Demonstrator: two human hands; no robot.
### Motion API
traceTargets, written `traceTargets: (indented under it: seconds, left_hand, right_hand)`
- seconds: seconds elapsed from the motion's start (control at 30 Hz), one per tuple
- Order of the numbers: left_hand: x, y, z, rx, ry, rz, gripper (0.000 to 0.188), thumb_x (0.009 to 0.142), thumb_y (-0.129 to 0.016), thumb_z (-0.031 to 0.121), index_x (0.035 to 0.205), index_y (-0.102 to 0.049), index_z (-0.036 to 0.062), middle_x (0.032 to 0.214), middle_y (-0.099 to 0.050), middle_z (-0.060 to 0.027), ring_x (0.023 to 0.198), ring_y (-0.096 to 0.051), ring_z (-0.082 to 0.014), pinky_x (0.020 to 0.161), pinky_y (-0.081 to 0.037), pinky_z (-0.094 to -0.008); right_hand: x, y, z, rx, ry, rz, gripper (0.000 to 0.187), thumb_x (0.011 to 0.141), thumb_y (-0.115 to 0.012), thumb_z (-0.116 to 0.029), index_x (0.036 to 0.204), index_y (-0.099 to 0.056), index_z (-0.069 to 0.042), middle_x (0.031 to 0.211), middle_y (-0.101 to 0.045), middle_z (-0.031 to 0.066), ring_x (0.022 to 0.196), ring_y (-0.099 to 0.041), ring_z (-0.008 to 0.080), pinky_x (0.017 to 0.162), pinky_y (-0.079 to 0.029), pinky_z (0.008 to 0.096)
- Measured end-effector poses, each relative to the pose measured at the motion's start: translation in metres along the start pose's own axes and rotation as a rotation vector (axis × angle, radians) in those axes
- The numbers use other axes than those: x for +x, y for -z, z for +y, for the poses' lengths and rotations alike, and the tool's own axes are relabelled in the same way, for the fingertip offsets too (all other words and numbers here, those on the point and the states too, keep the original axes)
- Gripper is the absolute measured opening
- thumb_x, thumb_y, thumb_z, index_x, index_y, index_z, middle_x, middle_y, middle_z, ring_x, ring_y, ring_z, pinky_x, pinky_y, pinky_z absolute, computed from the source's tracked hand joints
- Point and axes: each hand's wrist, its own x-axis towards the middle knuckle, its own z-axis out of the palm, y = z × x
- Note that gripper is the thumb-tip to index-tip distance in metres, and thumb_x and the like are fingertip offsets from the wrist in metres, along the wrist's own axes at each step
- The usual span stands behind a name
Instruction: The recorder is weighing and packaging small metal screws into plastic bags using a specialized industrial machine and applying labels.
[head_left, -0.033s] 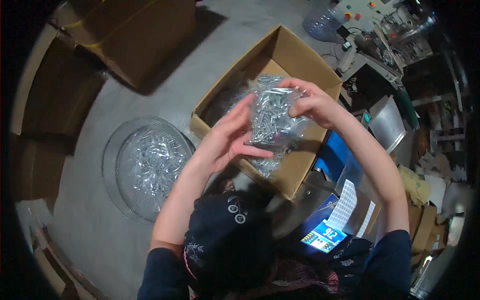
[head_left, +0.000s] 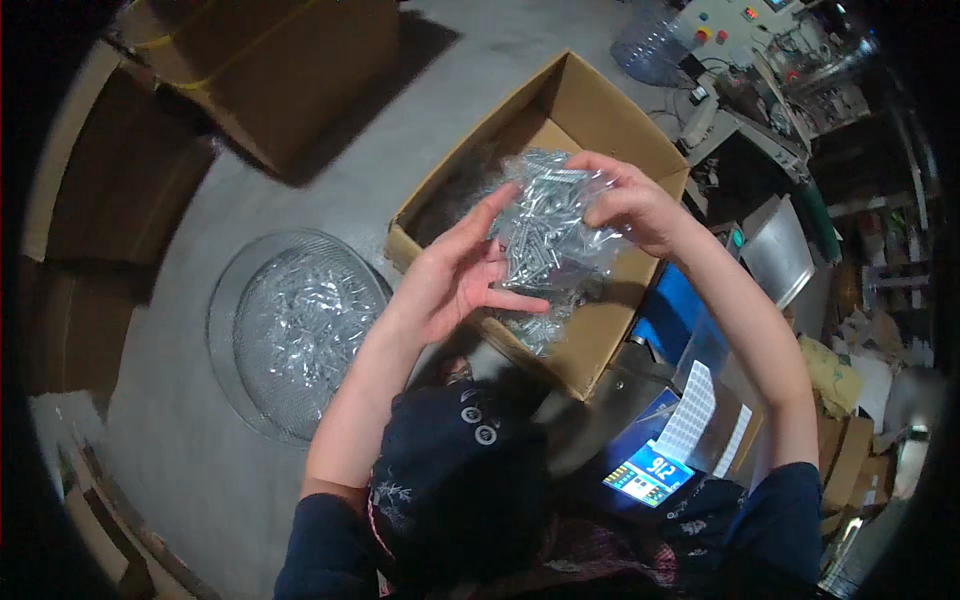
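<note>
A clear plastic bag of silver screws (head_left: 537,235) is held over an open cardboard box (head_left: 640,290). My right hand (head_left: 637,207) pinches the bag's upper right side between thumb and fingers. On the bag's other side is my left hand (head_left: 462,275), its fingers spread and its thumb stretched out below. A left fingertip meets the bag's left edge; some of the left fingers are partly hidden. Inside the box, beneath the held bag, lie more clear bags of screws (head_left: 540,330).
A round wire mesh basket (head_left: 228,370) on the grey floor at left holds many small clear packets. Large cardboard cartons (head_left: 270,90) stand at far left. At lower right is a device with a lit blue display (head_left: 650,470). Machinery (head_left: 770,60) and a clear plastic jug (head_left: 645,50) are far right.
The view has shifted very slightly. The bag's film and screws sit a little differently between my hands; my grip looks the same.
</note>
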Motion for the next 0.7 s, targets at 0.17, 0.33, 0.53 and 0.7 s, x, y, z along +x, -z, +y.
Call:
traceTargets:
  seconds: [0.17, 0.33, 0.53, 0.7]
  left_hand:
    - [-0.015, -0.002, 0.007, -0.045, -0.068, -0.026, 0.065, 0.104, -0.033, 0.049, 0.153, -0.027, 0.0060, 0.133, -0.057, -0.0224, 0.122, -0.059, -0.0330, 0.099, -0.050, -0.0581]
    - [-0.025, -0.011, 0.008, -0.076, -0.104, 0.056, 0.067, 0.104, -0.034, 0.049, 0.147, -0.032, -0.0027, 0.131, -0.057, -0.0249, 0.121, -0.058, -0.0349, 0.099, -0.050, -0.0588]
    - [-0.042, -0.019, 0.009, -0.086, -0.164, 0.129, 0.064, 0.105, -0.035, 0.044, 0.142, -0.037, -0.0078, 0.126, -0.060, -0.0263, 0.118, -0.060, -0.0360, 0.101, -0.048, -0.0600]
    - [-0.048, -0.013, 0.010, -0.120, -0.218, 0.068, 0.062, 0.107, -0.030, 0.040, 0.144, -0.033, -0.0093, 0.132, -0.055, -0.0285, 0.123, -0.056, -0.0394, 0.107, -0.041, -0.0604]
  right_hand:
    - [0.009, 0.008, 0.000, 0.202, 0.054, 0.032, 0.048, 0.077, -0.058, 0.001, 0.124, -0.052, -0.004, 0.111, -0.061, 0.0092, 0.099, -0.062, 0.0189, 0.090, -0.051, 0.0331]
    - [0.002, 0.004, -0.001, 0.229, 0.074, 0.053, 0.049, 0.076, -0.057, 0.002, 0.124, -0.052, -0.004, 0.112, -0.061, 0.0105, 0.100, -0.063, 0.0204, 0.091, -0.052, 0.0344]
    - [-0.013, 0.004, -0.013, 0.313, 0.127, 0.010, 0.053, 0.074, -0.055, 0.000, 0.127, -0.051, -0.002, 0.115, -0.061, 0.0135, 0.104, -0.063, 0.0265, 0.096, -0.051, 0.0407]
    - [-0.025, -0.004, -0.025, 0.280, 0.132, 0.048, 0.056, 0.073, -0.054, -0.002, 0.129, -0.050, -0.001, 0.116, -0.061, 0.0147, 0.105, -0.063, 0.0288, 0.098, -0.051, 0.0436]
